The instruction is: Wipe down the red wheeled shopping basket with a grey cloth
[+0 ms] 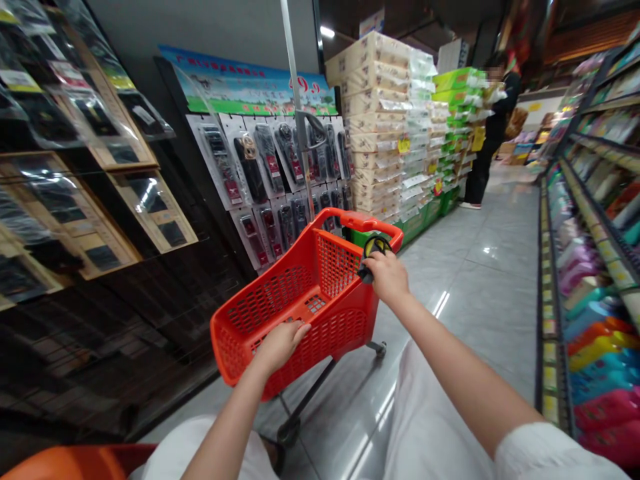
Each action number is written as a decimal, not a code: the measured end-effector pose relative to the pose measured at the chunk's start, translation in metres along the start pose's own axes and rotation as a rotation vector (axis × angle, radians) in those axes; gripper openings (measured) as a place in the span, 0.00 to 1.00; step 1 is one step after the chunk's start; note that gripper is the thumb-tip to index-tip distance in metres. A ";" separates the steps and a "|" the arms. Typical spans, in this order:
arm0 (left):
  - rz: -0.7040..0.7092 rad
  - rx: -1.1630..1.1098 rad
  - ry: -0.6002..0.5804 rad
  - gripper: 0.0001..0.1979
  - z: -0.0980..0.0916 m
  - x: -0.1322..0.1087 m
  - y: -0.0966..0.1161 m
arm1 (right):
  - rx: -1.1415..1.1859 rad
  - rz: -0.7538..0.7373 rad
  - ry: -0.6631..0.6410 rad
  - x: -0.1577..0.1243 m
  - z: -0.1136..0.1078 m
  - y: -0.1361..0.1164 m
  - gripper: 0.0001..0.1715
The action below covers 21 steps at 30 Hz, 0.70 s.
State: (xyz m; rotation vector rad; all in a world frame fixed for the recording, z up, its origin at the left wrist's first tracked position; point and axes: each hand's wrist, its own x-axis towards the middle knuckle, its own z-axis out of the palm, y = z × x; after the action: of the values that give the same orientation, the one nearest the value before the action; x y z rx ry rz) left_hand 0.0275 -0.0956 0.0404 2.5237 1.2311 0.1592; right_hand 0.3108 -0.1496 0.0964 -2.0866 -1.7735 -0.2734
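A red plastic shopping cart (345,327) stands in front of me, its perforated basket holding nothing that I can see. My left hand (281,345) lies over the near side rim of the basket, its fingers curled inward and mostly hidden. Close to the cart's handle, my right hand (390,275) grips a small black item with yellow inside (374,252). Its exact kind does not show clearly. That item is held just above the basket's rear corner, by the handle (357,220).
Packaged belts (273,160) hang on a display board behind the cart. Stacked cartons (375,120) line the aisle farther back, where a person in dark clothes (495,133) stands. Shelves of colourful goods (600,353) run along the right. An orange object (75,463) shows at lower left.
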 end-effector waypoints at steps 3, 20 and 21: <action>-0.006 0.000 0.007 0.24 0.000 -0.001 -0.001 | -0.010 -0.250 -0.116 -0.018 0.011 -0.030 0.22; 0.105 -0.074 -0.055 0.25 -0.021 0.008 0.004 | 0.035 0.125 0.175 0.022 -0.022 0.016 0.26; 0.115 -0.087 -0.020 0.25 -0.018 0.017 0.012 | 0.007 0.062 0.136 0.016 -0.018 0.001 0.24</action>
State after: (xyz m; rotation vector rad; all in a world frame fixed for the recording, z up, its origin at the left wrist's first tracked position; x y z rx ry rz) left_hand 0.0426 -0.0842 0.0607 2.5153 1.0487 0.2089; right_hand 0.3161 -0.1425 0.1191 -2.0622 -1.6265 -0.3812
